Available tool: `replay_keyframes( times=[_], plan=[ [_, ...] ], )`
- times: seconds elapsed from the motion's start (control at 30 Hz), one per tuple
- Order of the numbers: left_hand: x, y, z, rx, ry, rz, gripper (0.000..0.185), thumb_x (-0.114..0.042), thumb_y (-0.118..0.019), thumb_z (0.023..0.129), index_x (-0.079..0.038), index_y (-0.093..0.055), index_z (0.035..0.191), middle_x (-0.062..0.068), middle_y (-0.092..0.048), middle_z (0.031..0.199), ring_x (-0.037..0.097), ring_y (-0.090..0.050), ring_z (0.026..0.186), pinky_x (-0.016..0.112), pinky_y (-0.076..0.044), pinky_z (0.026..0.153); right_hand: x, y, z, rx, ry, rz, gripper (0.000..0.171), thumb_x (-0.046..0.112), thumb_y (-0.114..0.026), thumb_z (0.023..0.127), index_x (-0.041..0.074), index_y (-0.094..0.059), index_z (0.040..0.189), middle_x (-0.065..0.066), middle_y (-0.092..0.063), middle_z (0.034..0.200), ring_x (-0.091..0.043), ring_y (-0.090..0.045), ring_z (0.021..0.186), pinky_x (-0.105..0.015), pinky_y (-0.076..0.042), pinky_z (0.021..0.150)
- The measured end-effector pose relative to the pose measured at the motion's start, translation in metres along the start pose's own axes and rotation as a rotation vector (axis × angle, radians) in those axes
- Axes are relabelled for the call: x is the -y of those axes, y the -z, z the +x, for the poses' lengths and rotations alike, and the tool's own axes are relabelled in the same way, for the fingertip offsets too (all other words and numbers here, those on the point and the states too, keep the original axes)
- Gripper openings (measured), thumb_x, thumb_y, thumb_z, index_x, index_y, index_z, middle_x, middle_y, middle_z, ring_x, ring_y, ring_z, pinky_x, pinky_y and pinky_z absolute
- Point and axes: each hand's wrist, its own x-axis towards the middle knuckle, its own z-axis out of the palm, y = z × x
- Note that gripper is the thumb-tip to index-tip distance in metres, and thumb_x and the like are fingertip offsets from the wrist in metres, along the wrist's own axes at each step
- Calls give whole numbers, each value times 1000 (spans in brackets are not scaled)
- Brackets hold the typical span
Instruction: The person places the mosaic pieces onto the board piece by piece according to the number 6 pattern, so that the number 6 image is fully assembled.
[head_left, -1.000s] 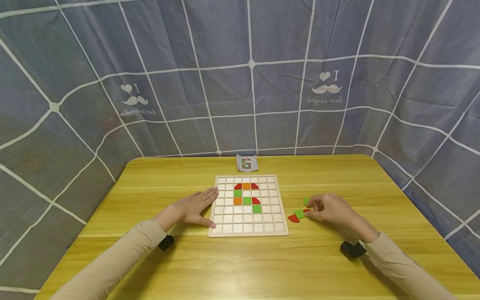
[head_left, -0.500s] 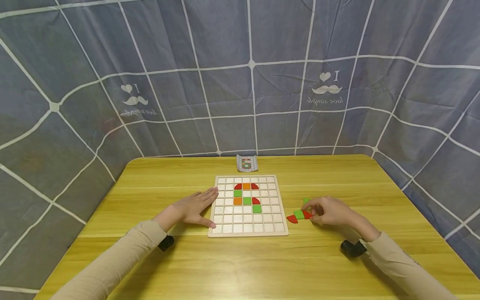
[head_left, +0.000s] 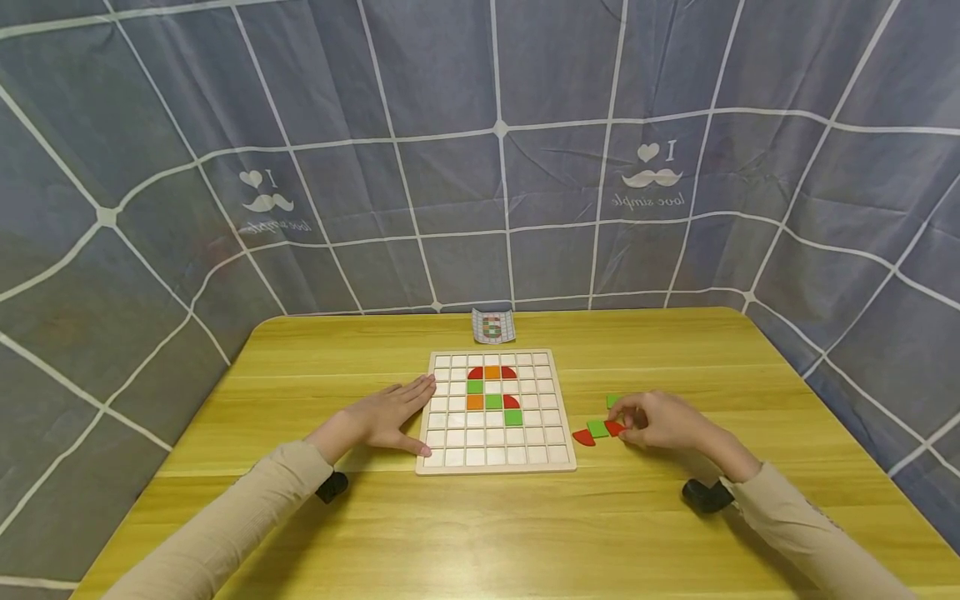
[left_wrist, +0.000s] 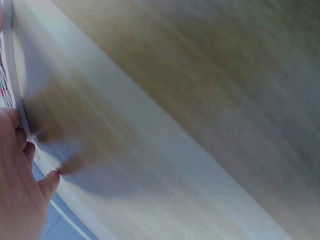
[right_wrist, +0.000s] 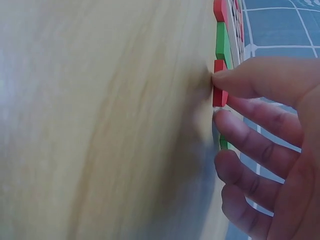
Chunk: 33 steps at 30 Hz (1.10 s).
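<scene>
R hand (head_left: 660, 421) is down on the bench (head_left: 480, 517), right of the grid board (head_left: 495, 412), and a red piece (right_wrist: 220, 83) is pinched between thumb and forefinger — grip closed on it, seen clearly in the right wrist view. The piece sits on the bench surface, touching or just beside a green square (head_left: 597, 428); a red quarter-round (head_left: 584, 437) lies just left of that, and another green piece (head_left: 612, 402) is partly hidden behind the fingers.

L hand (head_left: 386, 414) is laid flat, fingers straight, grip released, fingertips against the board's left edge w/ the thumb near the bottom-left corner. Board is being steadied, nothing held.

On the board, red, orange and green tiles are set in the upper middle cells. A small pattern card (head_left: 493, 325) is propped at the far edge of the bench.

How the pick is best done, as judged: the red piece should be lifted straight up so the touching green square isn't dragged along; a pinch on opposite flat edges is preferred, since a thin tile can be flipped if caught by a corner. Its orientation should be sorted before it's carried over. L hand pressure should be kept on the board edge so cells aren't jolted.

Pose: R wrist low, forearm angled in from the near right, other fingers curled loosely behind the pinch. L forearm angled in from near left, palm down.
</scene>
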Motion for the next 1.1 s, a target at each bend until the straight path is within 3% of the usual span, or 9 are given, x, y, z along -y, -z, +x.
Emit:
replay_keyframes(
  times=[0.23,0.37,0.57,0.77,0.87,1.0,1.1],
  plan=[
    [0,-1,0,-4,-1,-5,107,-77,-43,72,-12,-5,147,6,2,154,22,-5,143,45,-17,114,1,-2,1,-4,-6,2,24,30,-70,77,25,-66,101,16,-51,68,2,-41,56,-15,-35,51],
    [1,-2,1,-1,-3,2,107,-77,-43,72,-12,-4,147,6,3,154,23,-5,143,45,-17,115,-1,-3,2,-15,-15,38,22,26,-69,79,19,-67,100,13,-52,67,1,-42,56,-15,-37,52],
    [1,-2,1,1,-1,0,106,-76,-44,72,-12,-3,147,6,3,154,22,-4,143,45,-17,115,-1,-2,2,-57,-59,19,19,21,-70,77,13,-65,94,11,-53,64,1,-43,54,-15,-39,50],
    [3,-4,3,2,6,1,107,-77,-43,72,-12,-2,147,5,4,154,21,-3,143,45,-17,115,0,0,1,-62,-103,28,21,31,-71,76,14,-63,86,10,-53,60,1,-44,50,-16,-39,49],
    [3,-4,3,3,13,5,108,-78,-42,71,-13,-1,147,4,5,154,20,-3,143,44,-16,115,-2,4,0,-36,-50,32,23,28,-70,77,13,-62,94,10,-54,64,1,-43,53,-16,-38,51],
    [3,-4,3,-4,2,5,108,-78,-42,71,-12,-3,147,5,3,154,21,-4,143,45,-17,115,-6,10,1,26,51,65,29,12,-68,76,13,-62,105,4,-56,73,1,-41,55,-16,-36,51],
    [2,-3,2,-3,-1,2,107,-78,-41,71,-12,-3,147,6,3,154,22,-4,143,45,-17,114,-9,13,1,77,86,104,31,6,-66,75,12,-64,106,0,-57,77,0,-40,55,-16,-37,50]
  ],
)
